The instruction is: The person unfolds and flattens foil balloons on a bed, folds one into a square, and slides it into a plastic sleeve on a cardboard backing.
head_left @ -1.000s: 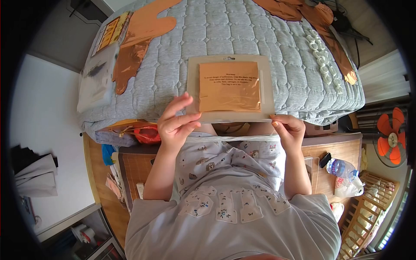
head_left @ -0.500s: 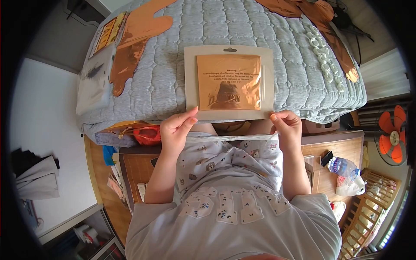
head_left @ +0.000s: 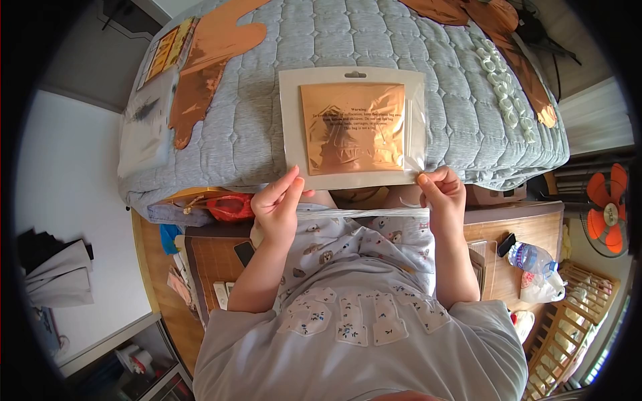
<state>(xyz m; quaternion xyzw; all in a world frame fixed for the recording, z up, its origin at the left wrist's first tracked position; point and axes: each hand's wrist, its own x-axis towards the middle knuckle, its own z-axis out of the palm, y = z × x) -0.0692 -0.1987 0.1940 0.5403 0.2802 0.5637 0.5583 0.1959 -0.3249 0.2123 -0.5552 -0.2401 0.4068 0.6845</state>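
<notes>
Over the near edge of the bed I hold up a flat clear plastic packet [head_left: 289,127] with a whitish backing and a hang hole at the top. Inside lies a folded, shiny copper-coloured foil piece [head_left: 354,147], with a printed suffocation warning across it. My right hand [head_left: 447,194] pinches the packet's lower right corner between thumb and forefinger. At the lower left corner, the thumb and forefinger of my left hand [head_left: 277,207] close on the packet's edge. Its contact behind the corner is partly hidden.
Copper foil sheets [head_left: 200,87] lie at the bed's left, beside a clear plastic bag [head_left: 147,127]. White ring-shaped pieces [head_left: 505,90] form a strip on the right of the quilted grey bed [head_left: 374,40]. An orange fan [head_left: 608,214] and a water bottle [head_left: 531,257] are at right.
The packet has tilted slightly, its left side shifting left and its lower edge down, and the light on the foil differs. My left wrist has turned and moved right, uncovering a dark phone.
</notes>
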